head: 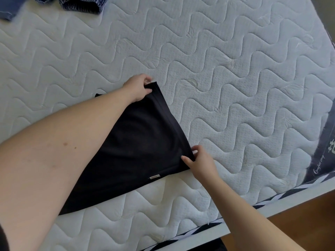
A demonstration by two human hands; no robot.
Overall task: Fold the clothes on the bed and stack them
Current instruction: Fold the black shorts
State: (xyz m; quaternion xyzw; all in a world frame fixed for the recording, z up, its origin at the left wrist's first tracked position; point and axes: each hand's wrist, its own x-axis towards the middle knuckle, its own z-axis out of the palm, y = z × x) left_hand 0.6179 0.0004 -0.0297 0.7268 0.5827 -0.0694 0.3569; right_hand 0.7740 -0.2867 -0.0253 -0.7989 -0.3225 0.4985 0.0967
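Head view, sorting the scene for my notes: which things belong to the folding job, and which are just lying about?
Job:
black garment, pinched at two corners by left hand and right hand
blue clothes, far corner

Lying about:
quilted mattress
wooden floor

One black garment [137,151] lies between two hands, the left hand [138,88] and right hand [199,160] each pinching a corner. Far beyond the left hand sit two blue garments (one patterned [81,4], one plain [9,8]). One mattress [235,69].
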